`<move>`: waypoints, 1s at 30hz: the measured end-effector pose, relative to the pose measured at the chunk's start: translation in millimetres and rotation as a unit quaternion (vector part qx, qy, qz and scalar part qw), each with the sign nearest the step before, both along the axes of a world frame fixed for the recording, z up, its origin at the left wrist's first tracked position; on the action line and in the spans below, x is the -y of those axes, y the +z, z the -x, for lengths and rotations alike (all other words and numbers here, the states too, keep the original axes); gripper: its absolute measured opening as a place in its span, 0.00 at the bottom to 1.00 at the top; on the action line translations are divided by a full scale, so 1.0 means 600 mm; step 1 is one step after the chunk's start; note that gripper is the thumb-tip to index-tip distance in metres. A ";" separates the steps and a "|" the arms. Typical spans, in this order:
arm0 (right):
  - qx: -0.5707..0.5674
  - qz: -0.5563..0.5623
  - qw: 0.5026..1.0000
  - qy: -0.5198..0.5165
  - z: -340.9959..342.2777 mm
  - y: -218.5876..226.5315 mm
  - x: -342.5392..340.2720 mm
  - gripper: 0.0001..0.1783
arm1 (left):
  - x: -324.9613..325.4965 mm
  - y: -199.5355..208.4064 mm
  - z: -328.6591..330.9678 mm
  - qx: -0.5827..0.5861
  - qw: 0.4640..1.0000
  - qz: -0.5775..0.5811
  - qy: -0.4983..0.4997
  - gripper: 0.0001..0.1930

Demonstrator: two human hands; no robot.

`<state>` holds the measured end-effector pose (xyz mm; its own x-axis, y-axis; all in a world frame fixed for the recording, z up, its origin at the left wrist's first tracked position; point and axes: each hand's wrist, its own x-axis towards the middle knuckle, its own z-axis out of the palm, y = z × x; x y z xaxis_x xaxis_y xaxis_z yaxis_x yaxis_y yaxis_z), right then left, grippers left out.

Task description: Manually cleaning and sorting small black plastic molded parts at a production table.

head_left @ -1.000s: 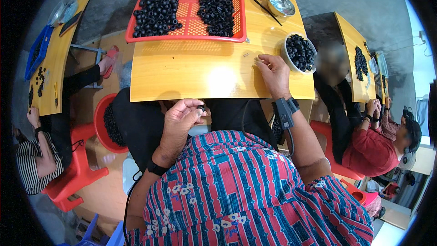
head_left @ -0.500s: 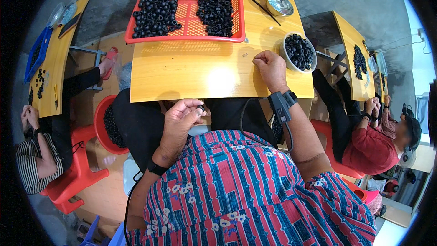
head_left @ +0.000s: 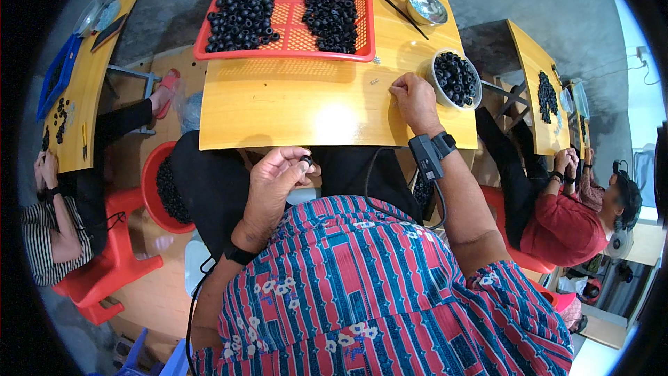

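Observation:
My left hand (head_left: pixel 273 182) is closed at the table's near edge, above my lap. Between its thumb and fingers is a small black ring-shaped part (head_left: pixel 306 160). My right hand (head_left: pixel 419 104) rests low over the tabletop with its fingertips pinched together; what they hold, if anything, is hidden. Just right of it stands a clear round tub (head_left: pixel 477 101) full of black parts (head_left: pixel 456 78). A few tiny clear pieces (head_left: pixel 374 81) lie on the wood left of my right fingertips.
A red plastic basket (head_left: pixel 289 56) with two heaps of black parts sits at the far side of the table (head_left: pixel 278 115). Behind the tub are a metal bowl (head_left: pixel 427 7) and a thin black rod (head_left: pixel 400 12). A red basin (head_left: pixel 149 195) stands by my left leg. People sit at both side tables.
My right hand has shifted very slightly to the right, fingertips still pinched. My left hand keeps the black part in almost the same place. The whole view has shifted a little.

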<state>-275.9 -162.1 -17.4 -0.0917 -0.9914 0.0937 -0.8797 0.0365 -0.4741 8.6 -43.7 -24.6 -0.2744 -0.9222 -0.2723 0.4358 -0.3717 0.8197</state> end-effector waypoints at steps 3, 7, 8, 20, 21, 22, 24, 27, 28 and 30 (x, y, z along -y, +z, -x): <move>-0.033 -0.004 0.999 0.013 0.004 -0.001 0.004 0.07 | -0.002 0.007 0.001 0.008 1.000 -0.005 -0.005 0.09; -0.050 -0.007 0.998 0.034 0.010 0.000 0.005 0.06 | -0.007 0.004 0.000 -0.005 1.000 0.003 -0.005 0.09; -0.049 -0.006 0.998 0.036 0.013 -0.003 0.006 0.06 | -0.008 0.006 -0.001 -0.007 1.000 0.000 -0.004 0.09; -0.036 0.039 0.996 0.070 0.019 -0.019 0.012 0.05 | -0.009 -0.002 0.002 -0.024 1.000 0.012 -0.015 0.10; -0.035 0.038 0.996 0.070 0.020 -0.020 0.014 0.05 | -0.008 -0.002 0.002 -0.024 1.000 0.013 -0.015 0.10; -0.034 0.037 0.996 0.070 0.020 -0.022 0.016 0.05 | -0.008 -0.002 0.002 -0.016 1.000 0.016 -0.015 0.10; -0.011 0.051 0.996 0.076 0.027 -0.028 0.019 0.06 | -0.012 -0.004 0.000 -0.008 1.000 0.016 -0.014 0.10; 0.070 0.057 0.994 0.067 0.034 -0.024 0.015 0.07 | -0.016 -0.007 -0.005 -0.005 1.000 0.016 0.007 0.10; 0.126 0.049 0.990 0.045 0.037 -0.019 0.011 0.07 | -0.013 -0.007 -0.002 -0.005 1.000 0.016 0.004 0.11; 0.256 0.008 0.966 0.036 0.035 0.002 -0.008 0.07 | -0.009 -0.010 -0.001 0.004 1.000 0.016 -0.005 0.11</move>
<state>-296.6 -157.3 -16.1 -0.0615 -0.9956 0.0700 -0.5301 -0.0268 -0.8475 9.3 -38.1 -30.5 -0.2810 -0.9281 -0.2444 0.4249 -0.3486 0.8354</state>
